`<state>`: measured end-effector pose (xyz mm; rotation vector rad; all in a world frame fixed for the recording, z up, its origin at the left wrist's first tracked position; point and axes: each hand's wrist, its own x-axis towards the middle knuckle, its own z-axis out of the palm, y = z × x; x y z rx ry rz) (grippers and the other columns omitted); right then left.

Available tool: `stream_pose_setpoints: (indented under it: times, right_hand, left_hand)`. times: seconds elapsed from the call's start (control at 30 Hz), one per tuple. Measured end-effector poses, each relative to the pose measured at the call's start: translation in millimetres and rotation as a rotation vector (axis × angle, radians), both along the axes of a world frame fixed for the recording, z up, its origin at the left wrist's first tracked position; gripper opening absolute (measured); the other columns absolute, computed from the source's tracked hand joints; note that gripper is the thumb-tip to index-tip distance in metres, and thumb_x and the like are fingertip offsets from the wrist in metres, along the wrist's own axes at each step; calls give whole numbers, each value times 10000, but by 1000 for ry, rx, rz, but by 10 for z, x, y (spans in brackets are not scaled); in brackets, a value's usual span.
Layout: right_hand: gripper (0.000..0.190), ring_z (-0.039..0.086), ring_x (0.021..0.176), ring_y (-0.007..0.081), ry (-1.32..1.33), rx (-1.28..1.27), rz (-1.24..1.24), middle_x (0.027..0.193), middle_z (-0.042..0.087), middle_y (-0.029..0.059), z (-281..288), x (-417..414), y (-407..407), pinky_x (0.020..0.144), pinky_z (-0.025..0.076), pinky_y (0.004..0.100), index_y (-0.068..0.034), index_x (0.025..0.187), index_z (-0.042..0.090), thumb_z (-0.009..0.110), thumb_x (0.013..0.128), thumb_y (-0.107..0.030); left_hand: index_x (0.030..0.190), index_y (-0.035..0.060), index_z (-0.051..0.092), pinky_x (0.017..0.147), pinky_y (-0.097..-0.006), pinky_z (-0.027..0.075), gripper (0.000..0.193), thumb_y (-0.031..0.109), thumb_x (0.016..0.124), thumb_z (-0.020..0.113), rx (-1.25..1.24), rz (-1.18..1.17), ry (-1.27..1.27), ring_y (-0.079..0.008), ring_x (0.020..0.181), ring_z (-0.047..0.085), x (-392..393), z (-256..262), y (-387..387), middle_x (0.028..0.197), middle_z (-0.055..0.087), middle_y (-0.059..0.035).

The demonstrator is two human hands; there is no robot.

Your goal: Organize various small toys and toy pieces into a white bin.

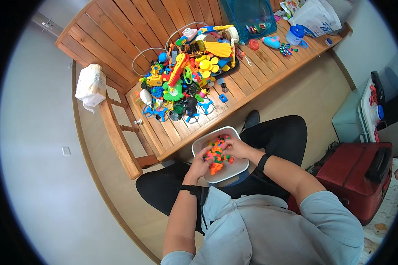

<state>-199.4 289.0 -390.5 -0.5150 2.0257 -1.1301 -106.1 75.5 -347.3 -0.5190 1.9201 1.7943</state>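
A white plastic bin (233,170) stands between my knees, holding many small orange, green and pink plastic pieces (216,162). Both hands reach into it. My left hand (200,162) is at the left side of the pieces, its fingers touching them; whether it grips one cannot be told. My right hand (236,149) is at the upper right of the pieces with its fingertips bent in among them, and its grip is hidden too. Ahead, a large heap of toys lies on a wooden bench (252,84), with a red and yellow toy gun (178,69) on top.
Blue ring-shaped propellers (205,106) lie near the bench's front edge. A teal clear container (252,20), a blue-lidded jar (295,35) and a white plastic bag (316,18) are at the back right. A tissue pack (91,86) sits on the armrest. A red suitcase (355,175) stands at my right.
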Motion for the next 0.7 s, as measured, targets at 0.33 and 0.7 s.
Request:
stream_pose_setpoints:
  times: [0.33, 0.7]
  right_hand:
    - [302, 679, 834, 104, -640, -244, -181, 960, 718, 45, 38, -45, -40, 729, 557, 256, -35, 1190, 638, 715, 960, -215]
    - [246, 682, 815, 127, -469, -213, -115, 930, 719, 64, 37, -54, -20, 713, 568, 269, 1, 1111, 673, 728, 927, -153]
  left_hand:
    - [1477, 53, 392, 755, -296, 588, 708, 20, 872, 759, 222, 55, -58, -158, 996, 658, -65, 60, 17, 1128, 670, -86]
    - [1408, 14, 425, 855, -295, 568, 689, -27, 826, 792, 89, 22, 114, -151, 1003, 667, -40, -99, -78, 1125, 678, -78]
